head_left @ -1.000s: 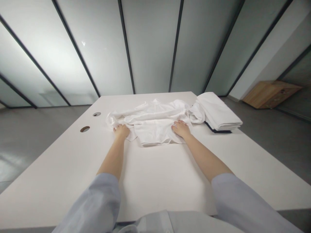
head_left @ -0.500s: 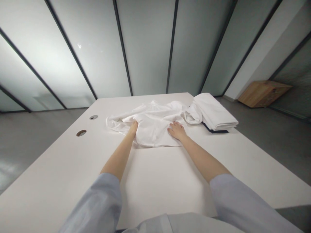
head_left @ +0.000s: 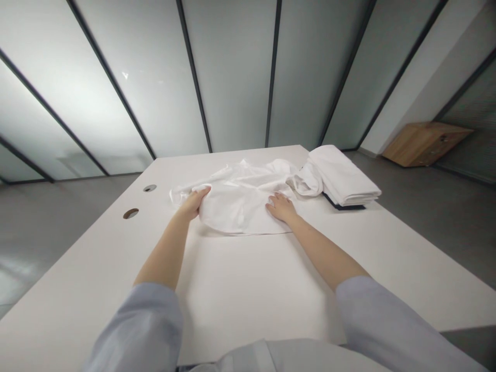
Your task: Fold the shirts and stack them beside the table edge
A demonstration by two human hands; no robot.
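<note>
A white garment, perhaps a shirt, lies spread and wrinkled across the table, its near edge fairly straight. At its left side my left hand grips the cloth, thumb on top and the other fingers hidden under the fabric. My right hand rests flat on the right part of the garment, fingers spread. A bunched, rolled part of white cloth lies at the garment's right end, against a stack of folded white cloth. Something flat and dark shows under that stack.
The white table has two round cable holes on its left. Frosted glass panels with dark frames stand behind it. On the floor at the far right is a wooden cabinet.
My left hand has moved left, drawing the garment's left side outward and smoothing its front. My right hand has stayed nearly in place on the cloth.
</note>
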